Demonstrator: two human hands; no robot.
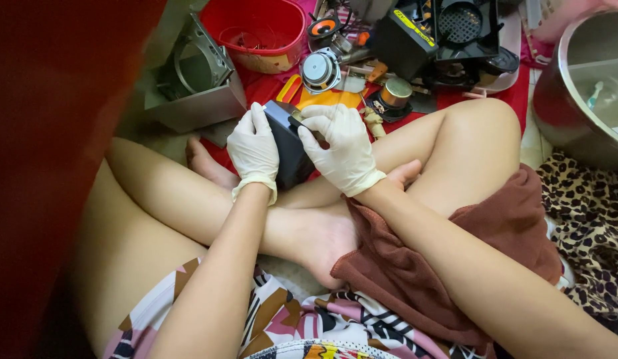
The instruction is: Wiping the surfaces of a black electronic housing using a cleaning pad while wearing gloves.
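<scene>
One black box between left hand and right hand.

Both gloved hands, left hand and right hand, meet with fingers curled, forearms extended forward

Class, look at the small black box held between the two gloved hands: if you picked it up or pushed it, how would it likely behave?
The black box looks rigid, since its flat faces keep their shape under the left hand and right hand. Its squared sides suggest it would slide, not roll. Smooth casing against gloves may be slightly slippery.
</scene>
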